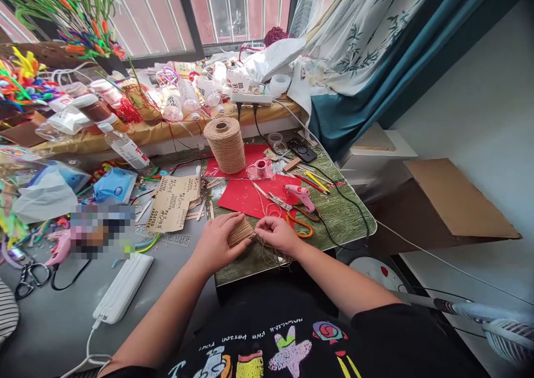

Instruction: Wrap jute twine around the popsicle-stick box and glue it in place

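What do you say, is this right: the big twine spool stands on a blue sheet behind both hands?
No. The head view shows the twine spool on a red sheet, not blue; it does stand behind the left hand and right hand, which hold a twine-wrapped bundle.

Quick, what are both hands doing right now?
Left hand: closed on the twine-wrapped piece.
Right hand: closed, pinching the loose twine.

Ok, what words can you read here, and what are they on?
"five person toy", upside down, my best reading: black shirt.
Brown paper tags: dark print, too small to read.
Clear bottle: red label sign, blurred.
White box on the sill: red characters, too blurred.
Blue pack: round logo, unreadable.
Twine bundle held by left hand and right hand: no text.
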{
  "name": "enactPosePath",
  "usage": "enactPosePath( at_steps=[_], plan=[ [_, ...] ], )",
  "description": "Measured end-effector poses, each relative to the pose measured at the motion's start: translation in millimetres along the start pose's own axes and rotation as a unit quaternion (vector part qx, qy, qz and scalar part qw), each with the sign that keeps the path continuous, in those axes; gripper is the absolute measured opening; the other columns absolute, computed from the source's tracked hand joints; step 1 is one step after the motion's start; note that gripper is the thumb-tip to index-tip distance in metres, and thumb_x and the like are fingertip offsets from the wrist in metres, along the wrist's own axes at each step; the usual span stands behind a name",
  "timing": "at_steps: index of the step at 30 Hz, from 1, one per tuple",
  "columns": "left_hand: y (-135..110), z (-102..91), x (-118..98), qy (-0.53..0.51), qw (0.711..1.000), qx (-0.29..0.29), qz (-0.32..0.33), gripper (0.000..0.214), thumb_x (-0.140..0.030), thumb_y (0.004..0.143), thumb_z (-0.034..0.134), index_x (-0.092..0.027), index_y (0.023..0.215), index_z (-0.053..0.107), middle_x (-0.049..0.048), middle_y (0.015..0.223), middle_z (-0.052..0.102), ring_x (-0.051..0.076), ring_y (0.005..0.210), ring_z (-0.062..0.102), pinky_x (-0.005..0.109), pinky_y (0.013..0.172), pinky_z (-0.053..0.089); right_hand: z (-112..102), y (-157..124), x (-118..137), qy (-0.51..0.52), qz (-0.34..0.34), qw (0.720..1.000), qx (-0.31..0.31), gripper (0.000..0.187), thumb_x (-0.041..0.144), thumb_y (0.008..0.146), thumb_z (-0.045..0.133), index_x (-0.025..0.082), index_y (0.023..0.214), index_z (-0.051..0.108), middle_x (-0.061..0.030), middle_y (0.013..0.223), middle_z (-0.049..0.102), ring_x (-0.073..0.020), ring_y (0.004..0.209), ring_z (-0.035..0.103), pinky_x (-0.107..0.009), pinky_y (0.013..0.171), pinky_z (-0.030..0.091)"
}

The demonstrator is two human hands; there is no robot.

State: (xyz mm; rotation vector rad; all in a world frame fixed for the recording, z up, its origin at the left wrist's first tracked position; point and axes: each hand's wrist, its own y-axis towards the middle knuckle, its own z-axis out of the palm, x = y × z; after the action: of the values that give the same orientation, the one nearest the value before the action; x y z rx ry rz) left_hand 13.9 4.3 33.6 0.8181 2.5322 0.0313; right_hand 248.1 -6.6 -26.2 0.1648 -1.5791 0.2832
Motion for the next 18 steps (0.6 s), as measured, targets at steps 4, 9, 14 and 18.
enactPosePath(
  at_steps=[4, 9, 14, 18],
  plan=[
    [8, 7.3, -21, 0.086, 0.996, 0.002, -0.028, 0.079, -0.054, 0.081, 0.079, -0.019, 0.146, 0.05, 0.0184, 0.14, 0.063, 0.04, 0.127, 0.059, 0.056, 0.103, 0.045, 6, -1, 0, 0.013, 0.002, 1.0, -0.004, 0.032, 0.048, 0.088, 0.074, 0.017, 0.089, 0.069, 0.0047, 0.067, 0.051, -0.0106, 0.059, 0.041, -0.025, 0.058, 0.034],
    [10, 14.0, -20, 0.112, 0.993, 0.005, -0.026, 0.075, -0.049, 0.089, 0.073, -0.022, 0.152, 0.045, 0.0176, 0.136, 0.064, 0.039, 0.12, 0.063, 0.053, 0.097, 0.048, 8, -5, -1, 0.032, 0.0, 0.999, 0.0, 0.035, 0.051, 0.086, 0.076, 0.016, 0.088, 0.07, 0.0026, 0.069, 0.058, -0.0117, 0.062, 0.048, -0.026, 0.062, 0.04],
    [-1, 18.2, -9, -0.015, 0.998, -0.065, -0.004, 0.076, -0.054, 0.086, 0.077, -0.027, 0.149, 0.044, 0.0143, 0.144, 0.058, 0.035, 0.133, 0.057, 0.052, 0.109, 0.046, 7, -13, 14, 0.05, -0.028, 0.998, 0.015, 0.032, 0.049, 0.088, 0.076, 0.017, 0.091, 0.074, -0.002, 0.08, 0.068, -0.0146, 0.071, 0.058, -0.028, 0.069, 0.047],
    [-10, 40.4, -2, -0.149, 0.977, -0.156, -0.003, 0.074, -0.048, 0.086, 0.078, -0.026, 0.145, 0.04, 0.0142, 0.141, 0.053, 0.031, 0.134, 0.054, 0.051, 0.113, 0.045, 3, -17, 32, -0.091, -0.09, 0.992, 0.01, 0.018, 0.035, 0.092, 0.073, 0.018, 0.09, 0.076, -0.0011, 0.078, 0.066, -0.013, 0.066, 0.054, -0.026, 0.063, 0.042]
  ],
)
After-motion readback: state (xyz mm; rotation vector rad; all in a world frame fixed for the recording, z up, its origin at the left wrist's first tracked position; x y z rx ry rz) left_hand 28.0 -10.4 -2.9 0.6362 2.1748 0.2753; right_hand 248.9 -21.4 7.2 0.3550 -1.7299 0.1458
